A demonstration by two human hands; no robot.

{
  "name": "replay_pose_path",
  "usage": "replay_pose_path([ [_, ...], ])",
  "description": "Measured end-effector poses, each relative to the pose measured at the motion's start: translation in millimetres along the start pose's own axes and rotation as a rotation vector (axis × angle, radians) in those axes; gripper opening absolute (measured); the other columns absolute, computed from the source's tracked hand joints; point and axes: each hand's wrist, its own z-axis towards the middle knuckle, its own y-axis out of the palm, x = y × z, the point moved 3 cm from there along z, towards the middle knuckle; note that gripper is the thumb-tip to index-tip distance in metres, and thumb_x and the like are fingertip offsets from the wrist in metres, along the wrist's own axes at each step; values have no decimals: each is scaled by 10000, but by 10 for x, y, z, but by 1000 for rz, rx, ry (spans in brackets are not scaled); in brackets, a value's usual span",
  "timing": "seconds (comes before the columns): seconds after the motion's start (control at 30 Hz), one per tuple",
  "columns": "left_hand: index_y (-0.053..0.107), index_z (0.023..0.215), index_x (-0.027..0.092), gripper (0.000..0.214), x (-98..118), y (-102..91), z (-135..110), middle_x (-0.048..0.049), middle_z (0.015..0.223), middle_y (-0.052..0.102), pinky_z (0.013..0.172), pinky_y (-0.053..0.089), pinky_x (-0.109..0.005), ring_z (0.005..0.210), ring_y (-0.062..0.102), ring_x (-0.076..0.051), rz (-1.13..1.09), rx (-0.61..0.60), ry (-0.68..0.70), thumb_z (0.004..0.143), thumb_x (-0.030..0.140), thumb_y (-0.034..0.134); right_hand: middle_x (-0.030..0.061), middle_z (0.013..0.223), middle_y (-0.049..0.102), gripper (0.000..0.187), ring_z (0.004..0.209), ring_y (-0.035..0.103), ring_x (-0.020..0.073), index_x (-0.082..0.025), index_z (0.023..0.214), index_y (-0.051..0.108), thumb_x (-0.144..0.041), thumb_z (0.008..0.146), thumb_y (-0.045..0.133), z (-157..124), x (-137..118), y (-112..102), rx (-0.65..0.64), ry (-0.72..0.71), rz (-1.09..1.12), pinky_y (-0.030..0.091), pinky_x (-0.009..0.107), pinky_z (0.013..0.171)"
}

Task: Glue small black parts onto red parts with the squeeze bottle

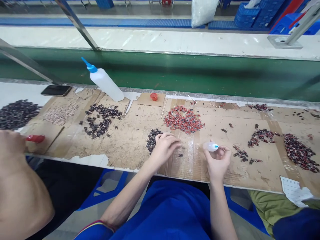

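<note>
My left hand (163,146) rests knuckles up on the cardboard-covered bench, fingers curled together over something I cannot make out, right beside a small pile of dark parts (152,140). My right hand (218,161) grips a small clear squeeze bottle with a blue tip (210,146), held sideways just above the cardboard. A heap of red parts (183,120) lies beyond both hands.
A large white squeeze bottle with a blue nozzle (105,81) leans at the back left, with a red cap (154,96) nearby. Dark and red part piles (298,153) lie on the right. Another person's arm (15,166) holds a red tool (36,138) at left. A phone (56,90) lies at the bench's rear.
</note>
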Motion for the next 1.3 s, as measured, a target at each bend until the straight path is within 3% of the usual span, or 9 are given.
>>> replay_pose_path([
  [0.13,725,867,270,152,-4,17,322,-32,910,737,889,332,-432,980,564,-239,110,79,29,893,206,590,61,948,689,553,934,669,214,-221,973,453,-312,579,831,8,55,-18,-3,27,-86,481,434,931],
  [0.3,712,833,235,152,-25,104,565,-59,907,707,865,358,-420,968,537,-256,212,72,92,886,172,584,119,1135,629,707,1027,623,237,-211,1147,448,-306,575,852,-110,-58,-128,79,-180,-141,495,406,863],
  [0.43,684,791,219,158,-30,72,549,-54,894,697,841,386,-403,951,539,-251,219,57,84,884,151,575,82,1025,646,534,886,634,206,-207,1088,518,-250,649,819,-308,-200,-246,191,-357,-193,499,338,721],
  [0.53,665,796,219,142,49,-6,397,-33,895,699,838,416,-378,928,561,-225,100,74,91,888,159,574,36,876,661,324,746,627,166,-211,963,604,-204,697,788,-460,-270,-192,99,-417,-207,501,300,644],
  [0.67,642,828,215,101,256,-90,69,-20,869,700,838,456,-335,891,594,-189,-163,164,115,901,205,573,65,889,710,174,752,667,171,-196,937,681,-271,783,712,-550,-252,105,-173,-96,-73,557,307,652],
  [0.8,645,835,204,105,397,-47,-175,-28,856,696,821,467,-329,876,601,-188,-254,216,138,907,214,570,73,861,739,273,781,693,200,-171,926,700,-359,730,728,-528,-206,376,-194,218,151,586,311,624],
  [1.03,665,914,203,100,287,32,-155,-51,919,705,823,482,-342,911,610,-204,-206,224,192,909,186,566,67,805,737,256,716,682,186,-163,810,695,-388,694,736,-462,-166,523,-194,274,165,558,256,509],
  [1.17,650,1030,206,151,168,26,-211,-62,994,703,859,485,-373,970,611,-221,-148,174,181,883,218,617,85,851,743,298,773,704,205,-159,848,699,-417,701,729,-459,-153,469,-133,247,106,593,285,567],
  [1.3,671,999,211,147,61,138,-384,-62,989,693,856,494,-393,963,598,-233,-57,116,212,853,215,656,70,743,735,325,672,703,205,-150,816,714,-433,662,757,-485,-106,350,-201,316,44,605,312,554],
])
